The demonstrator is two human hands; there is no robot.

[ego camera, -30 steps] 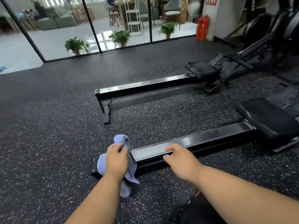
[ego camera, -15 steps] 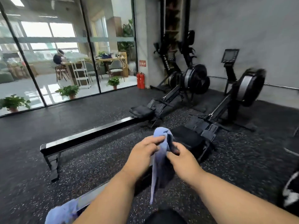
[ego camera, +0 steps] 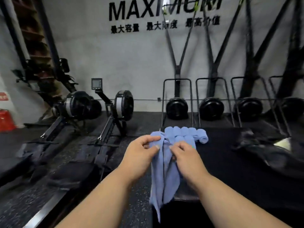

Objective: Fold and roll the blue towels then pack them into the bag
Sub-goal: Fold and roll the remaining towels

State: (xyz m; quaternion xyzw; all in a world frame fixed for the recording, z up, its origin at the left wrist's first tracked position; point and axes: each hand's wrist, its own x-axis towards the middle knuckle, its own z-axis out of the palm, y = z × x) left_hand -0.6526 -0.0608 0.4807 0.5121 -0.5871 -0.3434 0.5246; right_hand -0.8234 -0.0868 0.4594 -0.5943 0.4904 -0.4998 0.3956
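Note:
A loose blue towel (ego camera: 164, 175) hangs in the air in front of me, held at its top edge by both hands. My left hand (ego camera: 139, 153) pinches the upper left part and my right hand (ego camera: 185, 157) pinches the upper right part, close together. Beyond them, several rolled blue towels (ego camera: 187, 134) lie side by side on a black platform (ego camera: 230, 162). A black bag (ego camera: 269, 153) with something pale inside lies on the platform's right part; its opening is blurred.
Two rowing machines (ego camera: 92, 122) stand on the speckled floor at left, a rail (ego camera: 39, 211) running to my lower left. Black wheeled racks (ego camera: 177, 106) line the grey wall behind the platform. A red object (ego camera: 5, 120) sits at far left.
My view has swung right from the rowing rails to the platform. The towel was lifted off the rail by my left hand, my right hand joined it, and both now hold it up.

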